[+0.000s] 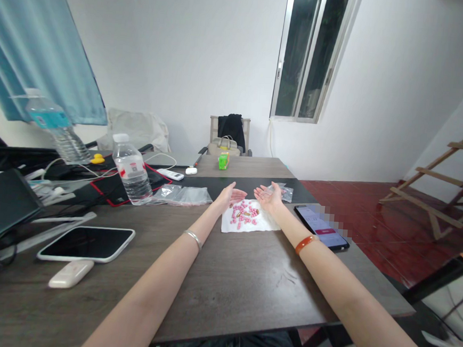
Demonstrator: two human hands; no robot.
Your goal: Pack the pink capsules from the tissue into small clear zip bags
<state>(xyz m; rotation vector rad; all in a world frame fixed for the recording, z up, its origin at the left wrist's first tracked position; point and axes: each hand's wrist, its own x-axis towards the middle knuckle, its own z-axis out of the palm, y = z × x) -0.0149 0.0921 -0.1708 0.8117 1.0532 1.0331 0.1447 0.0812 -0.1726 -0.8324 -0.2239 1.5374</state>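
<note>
Pink pills [237, 213] and a few brown capsules [246, 213] lie spread on a white paper sheet [231, 228] on the table. My left hand [232, 194] is at the sheet's far left corner, fingers stretched toward the right, nothing in it. On the opposite side my right hand [270, 197] is turned palm up with its fingers spread, also holding nothing. Just behind the right hand is a small clear bag [286, 193] with something in it that I cannot make out. Flat clear plastic bags [192, 196] lie left of my left hand.
A black phone [323, 229] is right of the sheet. Leftward stand two water bottles [132, 172], a white-edged tablet or phone [87, 243], a white case [71, 274] and a laptop [1, 214]. A green box [223, 161] stands farther back, before a chair [214, 126].
</note>
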